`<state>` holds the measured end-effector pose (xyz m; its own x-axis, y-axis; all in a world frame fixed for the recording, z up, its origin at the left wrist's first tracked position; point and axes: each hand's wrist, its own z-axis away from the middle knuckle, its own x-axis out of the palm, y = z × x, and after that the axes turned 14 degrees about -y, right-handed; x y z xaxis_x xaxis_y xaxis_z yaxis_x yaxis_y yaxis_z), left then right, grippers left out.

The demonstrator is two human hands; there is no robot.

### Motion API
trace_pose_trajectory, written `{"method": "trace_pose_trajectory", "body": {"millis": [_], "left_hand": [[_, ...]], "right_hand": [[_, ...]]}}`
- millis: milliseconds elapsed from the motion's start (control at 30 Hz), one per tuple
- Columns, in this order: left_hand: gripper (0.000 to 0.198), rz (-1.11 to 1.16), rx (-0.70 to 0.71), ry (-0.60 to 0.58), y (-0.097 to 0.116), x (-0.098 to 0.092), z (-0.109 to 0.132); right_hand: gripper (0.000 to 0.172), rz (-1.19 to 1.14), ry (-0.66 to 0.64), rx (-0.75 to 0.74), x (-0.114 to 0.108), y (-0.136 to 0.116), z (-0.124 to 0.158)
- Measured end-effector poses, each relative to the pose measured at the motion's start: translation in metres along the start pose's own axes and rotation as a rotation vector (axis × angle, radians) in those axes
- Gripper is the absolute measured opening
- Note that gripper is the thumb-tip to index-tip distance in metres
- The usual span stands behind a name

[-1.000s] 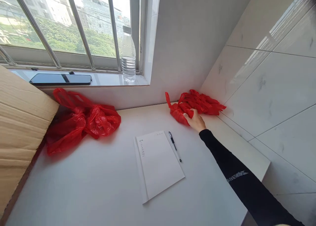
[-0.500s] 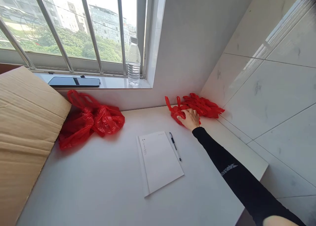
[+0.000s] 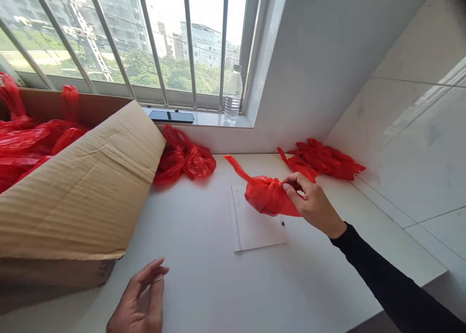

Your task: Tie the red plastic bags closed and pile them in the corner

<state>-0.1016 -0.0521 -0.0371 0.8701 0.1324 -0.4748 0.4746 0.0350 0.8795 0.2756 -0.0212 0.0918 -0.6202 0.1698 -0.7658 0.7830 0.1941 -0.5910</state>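
A person's right hand (image 3: 313, 204), reaching out of a black sleeve (image 3: 393, 279), holds a red plastic bag (image 3: 267, 198) over a white notepad (image 3: 255, 231) in the middle of a white desk (image 3: 204, 265). The grip is closed on the bag: thumb and fingers pinch its bunched right end, and one handle loop juts up and out to the left. Whether the bag's underside brushes the notepad cannot be told. A small dark tip (image 3: 283, 223) pokes out below the bag at the notepad's right side.

The left hand (image 3: 140, 299) hovers at the near edge of the desk, well apart from the bag. Its fingers are loosely curled and its grip is open, holding nothing.

On the far right of the desk, a pile of red bags (image 3: 325, 159) lies in the corner against the tiled wall (image 3: 418, 129), near the held bag but not touching it. A knotted red bundle (image 3: 184, 159) sits at the far side of the desk, left of the notepad and just beside a large cardboard box (image 3: 83, 197). The box fills the left of the scene (its flap slopes down toward the camera), and more red plastic (image 3: 25, 141) shows inside it.

On the windowsill (image 3: 207, 121) beyond the desk, a clear water bottle (image 3: 233, 95) stands upright. A dark phone (image 3: 171, 116) lies flat to its left. City buildings and trees show through the barred window (image 3: 153, 37).
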Motion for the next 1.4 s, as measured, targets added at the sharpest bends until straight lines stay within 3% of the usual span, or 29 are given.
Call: {"method": "trace_pose_trajectory", "body": {"millis": [67,200,267,367,533,667,800,933,1067,1133,1233,1333,1400], "left_hand": [[0.036,0.070,0.028,-0.139,0.021,0.005,0.016],[0.033,0.104,0.214,-0.363,0.053,0.020,0.048],[0.035,0.056,0.335,-0.486,0.060,0.023,0.061],[0.034,-0.003,0.459,-0.599,0.062,0.019,0.077],[0.032,-0.067,0.549,-0.601,0.062,0.011,0.089],[0.019,-0.086,0.594,-0.545,0.063,0.013,0.094],[0.015,-0.092,0.538,-0.482,0.060,0.013,0.100],[0.006,-0.078,0.379,-0.267,0.054,0.001,0.099],[0.006,0.031,0.197,-0.336,0.061,-0.013,0.095],[0.018,0.052,0.247,-0.403,0.072,-0.013,0.094],[0.034,-0.116,0.465,-0.508,0.090,-0.001,0.093],[0.020,-0.249,0.629,-0.548,0.095,0.011,0.089],[0.010,-0.225,0.596,-0.481,0.091,0.012,0.085]], "right_hand": [[0.009,-0.031,-0.135,-0.103,0.017,-0.024,0.029],[0.019,-0.059,-0.409,-0.341,0.050,-0.050,0.081],[0.022,-0.101,-0.482,-0.362,0.060,-0.055,0.102],[0.023,-0.162,-0.486,-0.295,0.068,-0.057,0.125],[0.024,-0.231,-0.434,-0.176,0.071,-0.055,0.143],[0.030,-0.195,-0.482,-0.207,0.077,-0.058,0.149],[0.015,-0.150,-0.452,-0.251,0.079,-0.058,0.154],[0.012,-0.133,-0.341,-0.246,0.072,-0.051,0.161],[0.012,-0.165,-0.317,-0.170,0.069,-0.049,0.166],[0.012,-0.196,-0.318,-0.158,0.071,-0.053,0.166],[0.014,-0.216,-0.319,-0.195,0.076,-0.060,0.163],[0.014,-0.209,-0.314,-0.219,0.076,-0.062,0.161],[0.013,-0.207,-0.300,-0.190,0.073,-0.060,0.161]]}}
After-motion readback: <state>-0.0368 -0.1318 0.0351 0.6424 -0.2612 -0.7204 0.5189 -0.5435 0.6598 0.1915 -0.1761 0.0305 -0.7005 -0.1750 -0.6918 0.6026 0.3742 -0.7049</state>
